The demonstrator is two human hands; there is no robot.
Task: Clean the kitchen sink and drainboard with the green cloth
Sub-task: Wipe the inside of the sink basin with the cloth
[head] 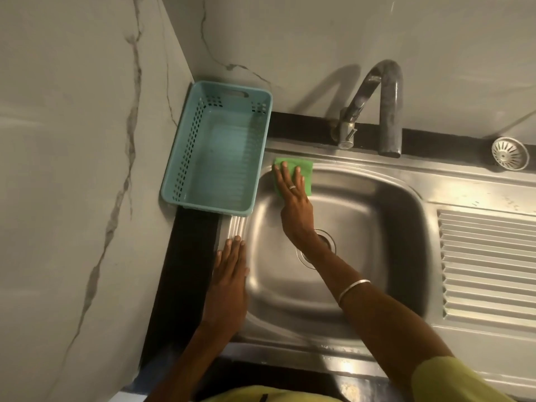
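The steel sink [362, 216] fills the middle of the view, its ribbed drainboard [487, 265] to the right. The green cloth [308, 169] lies on the far-left corner of the basin, over the rim. My right hand [293, 198] presses flat on the cloth with straight fingers, a ring on one finger. My left hand [229, 271] rests flat on the sink's left rim, fingers straight, holding nothing. The drain [327, 242] is partly hidden by my right wrist.
A teal plastic basket [220, 152] stands at the sink's far-left corner, against the marble wall. A curved tap [385, 111] rises behind the basin. A loose strainer [510, 153] lies on the rim at far right. Black counter borders the sink on the left.
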